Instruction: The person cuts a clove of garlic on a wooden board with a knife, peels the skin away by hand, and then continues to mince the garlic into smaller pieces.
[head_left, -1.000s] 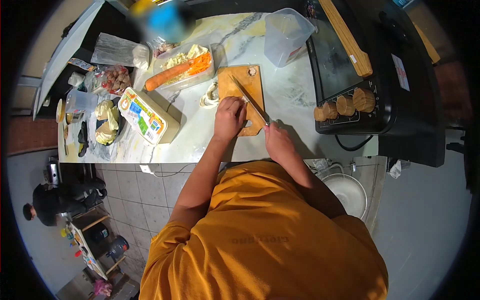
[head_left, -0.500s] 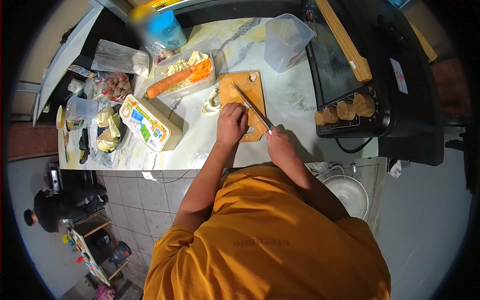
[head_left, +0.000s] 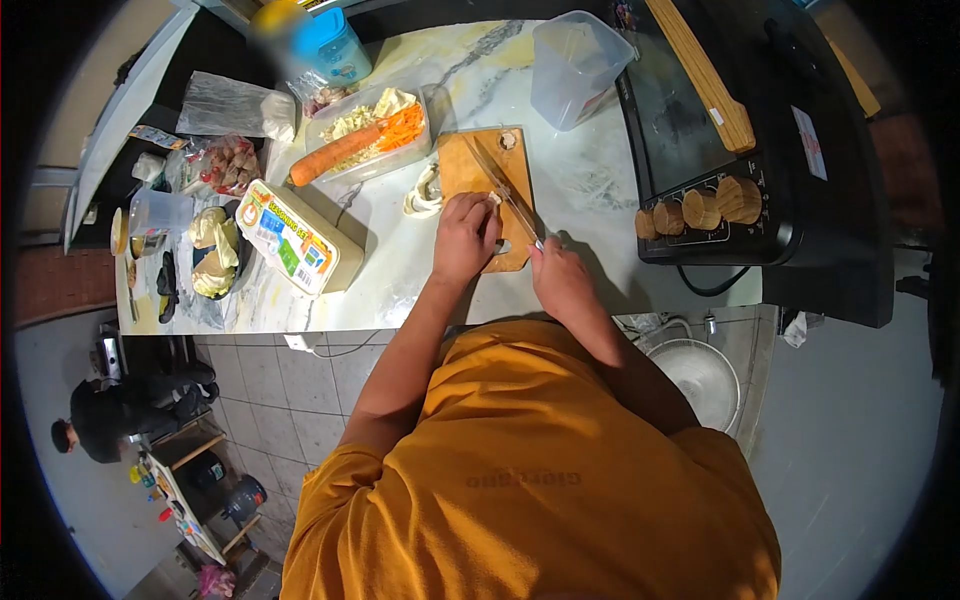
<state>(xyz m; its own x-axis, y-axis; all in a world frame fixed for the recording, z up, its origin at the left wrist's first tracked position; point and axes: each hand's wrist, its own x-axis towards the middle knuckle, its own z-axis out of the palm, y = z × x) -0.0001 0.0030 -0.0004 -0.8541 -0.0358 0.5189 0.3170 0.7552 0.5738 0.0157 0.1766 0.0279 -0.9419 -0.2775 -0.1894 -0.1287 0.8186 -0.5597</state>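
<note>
A wooden cutting board (head_left: 470,165) lies on the marble-patterned counter. My right hand (head_left: 562,278) is closed round the handle of a knife (head_left: 512,200), whose blade slants up and left over the board. My left hand (head_left: 467,235) rests on the board beside the blade, fingers curled over a small pale piece (head_left: 494,198) partly hidden by the fingertips. Pale curved slices (head_left: 423,194) lie left of the board. Farther left, a clear container (head_left: 385,166) holds shredded cabbage and carrot, with a whole carrot (head_left: 335,156) across it.
A seasoning tub (head_left: 300,240), cabbage pieces (head_left: 215,270) and a bag of small reddish items (head_left: 230,165) are at the left. An empty clear container (head_left: 575,75) stands behind the board, right of it. A black oven (head_left: 780,200) is at the right. Another person (head_left: 120,415) is at the far left.
The whole view has shifted slightly. The knife blade has moved a little against the board, and both hands remain close together.
</note>
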